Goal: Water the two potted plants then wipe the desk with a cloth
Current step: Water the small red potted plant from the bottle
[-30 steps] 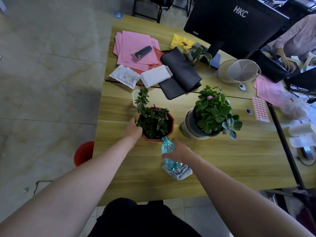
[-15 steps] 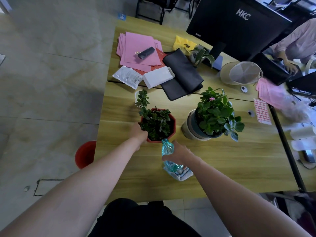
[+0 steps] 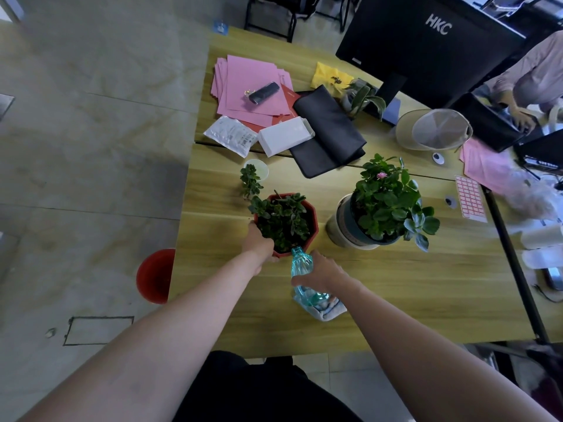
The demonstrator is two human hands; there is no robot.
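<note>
Near the front middle of the desk [image 3: 396, 287], the red pot [image 3: 313, 229] is the one being watered, and the risks come from the bottle [image 3: 300, 264]. Its neck is tipped toward 12 o'clock and sits right at the pot's near rim, so a slightly short aim or a fast pour would probably send water over the edge onto the wood. A pot nudged off balance could spill soil. The left hand [image 3: 259, 243] is curled against the pot's side at 8 o'clock, steadying it, forearm stretched forward. The right hand [image 3: 323, 271] is wrapped around the bottle's middle, wrist bent to tilt it, its base lifted above the folded cloth [image 3: 330, 310] lying at 6 o'clock. At 3 o'clock of the red pot, the second plant [image 3: 387, 202] stands in its grey pot, apart and apparently still to be watered.
</note>
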